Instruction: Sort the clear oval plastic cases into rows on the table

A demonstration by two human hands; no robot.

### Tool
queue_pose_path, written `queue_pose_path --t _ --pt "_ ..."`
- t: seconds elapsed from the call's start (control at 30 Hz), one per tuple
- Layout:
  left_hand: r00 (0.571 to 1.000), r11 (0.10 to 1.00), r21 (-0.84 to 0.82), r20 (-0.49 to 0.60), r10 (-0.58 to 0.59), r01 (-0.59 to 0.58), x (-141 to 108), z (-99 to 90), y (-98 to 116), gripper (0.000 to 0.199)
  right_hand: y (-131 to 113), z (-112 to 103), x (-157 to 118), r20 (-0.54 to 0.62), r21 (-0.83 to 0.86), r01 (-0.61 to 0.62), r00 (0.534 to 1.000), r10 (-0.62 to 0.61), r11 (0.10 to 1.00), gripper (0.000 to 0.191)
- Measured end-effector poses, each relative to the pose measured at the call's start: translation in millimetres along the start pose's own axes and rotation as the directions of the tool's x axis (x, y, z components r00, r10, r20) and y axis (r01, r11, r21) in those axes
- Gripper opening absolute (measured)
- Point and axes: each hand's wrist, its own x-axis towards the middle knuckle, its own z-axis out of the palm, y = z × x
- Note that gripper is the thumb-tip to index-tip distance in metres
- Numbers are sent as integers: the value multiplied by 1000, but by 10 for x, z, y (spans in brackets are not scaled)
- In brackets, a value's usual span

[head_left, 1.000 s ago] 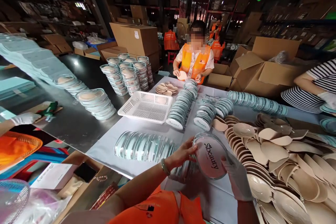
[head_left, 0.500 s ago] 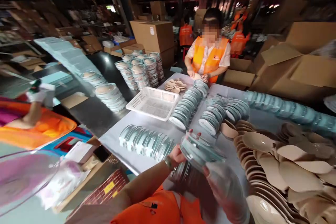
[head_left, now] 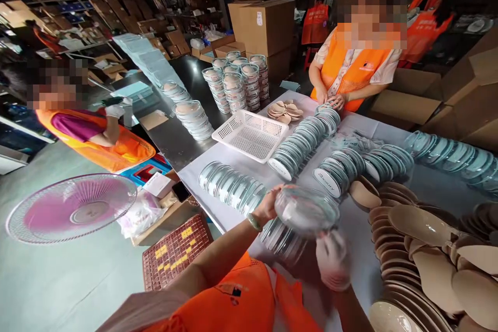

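We hold a round clear plastic case (head_left: 307,211) flat between both hands, just above the white-covered table (head_left: 229,158). Our left hand (head_left: 268,206) has its fingers curled on the case's left rim, gripping it; our gloved right hand (head_left: 331,259) sits under the near right edge, blurred, so we cannot tell how firmly it closes. Held this way by the rim, the case stays level and its broad face stays free of fingers.

Directly beneath lies a row of empty clear cases (head_left: 282,241) leaning on edge, and a second such row (head_left: 231,188) lies to the left, near the table's edge. Beyond stand rows of lidded cases (head_left: 299,148), overlapped like fallen dominoes so each can be picked off one end. A white perforated basket (head_left: 251,135) sits further back. To the right, beige moulded cups (head_left: 408,228) are nested in stacks within easy reach of the right hand.

Open cloth remains between the rows ahead of the case. A co-worker in an orange vest (head_left: 352,75) works at the far edge.
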Motion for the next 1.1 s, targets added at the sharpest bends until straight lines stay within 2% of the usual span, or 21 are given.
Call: queue_pose_path --t 0.03,0.1,0.17,0.23,0.3,0.37,0.4,0.43,0.5,0.53,0.57,0.6,0.67,0.73,0.83,0.9,0.93,1.0,1.07,1.1 --pt "1000 1000 -17 -15 -9 9 6 -71 35 8 67 76 179 -18 -74 -52 999 51 996 22" --pt "999 999 -50 -43 -12 10 -29 -283 91 13 216 275 571 82 -195 -158 981 177 968 30" --pt "997 999 -49 -78 16 -20 -115 -542 113 17 368 490 928 248 -289 -215 924 290 933 33" --pt "993 998 -18 -103 66 -68 -214 -774 104 20 493 654 1157 293 -349 -257 884 366 901 34" --pt "988 993 29 -104 113 -110 -286 -922 76 21 550 722 1188 241 -372 -295 885 398 880 38" --pt "979 959 202 13 201 -200 -309 -965 29 23 505 693 1000 149 -324 -343 902 405 882 43" --pt "958 899 334 146 247 -282 -301 -951 -7 30 441 654 831 122 -267 -371 903 413 889 47" --pt "911 793 466 318 264 -393 -282 -920 -52 43 351 609 624 122 -202 -403 894 431 893 54" --pt "741 478 605 652 162 -637 -226 -832 -175 78 121 534 158 210 -98 -489 841 498 867 68" --pt "657 333 604 750 69 -724 -194 -789 -248 93 0 514 -67 274 -87 -536 797 538 840 72" --pt "593 210 584 805 -24 -784 -163 -754 -322 102 -113 508 -264 317 -89 -586 750 580 806 71" --pt "550 110 559 829 -99 -822 -134 -733 -392 106 -208 512 -422 334 -94 -628 711 619 773 66" --pt "513 -17 518 840 -179 -855 -81 -735 -499 104 -321 519 -608 310 -96 -687 667 677 721 54" --pt "509 -60 508 838 -196 -859 -34 -782 -538 99 -326 466 -656 244 -97 -721 651 719 686 48" --pt "531 -22 537 826 -187 -843 6 -858 -467 95 -252 191 -639 144 -94 -771 615 775 629 47" --pt "533 102 550 832 -156 -829 -28 -852 -358 100 -279 -72 -631 66 -36 -792 607 792 610 51" --pt "540 211 553 833 -120 -806 -73 -823 -291 104 -344 -197 -623 30 18 -787 617 787 617 54" --pt "599 523 526 800 -37 -670 -220 -719 -136 104 -589 -389 -582 -10 145 -738 665 747 659 59" --pt "687 827 403 726 -28 -392 -415 -583 48 91 -941 -485 -495 -16 252 -639 748 663 727 56" --pt "717 920 316 695 -57 -233 -512 -519 147 83 -1129 -504 -440 -28 273 -576 796 605 770 53"
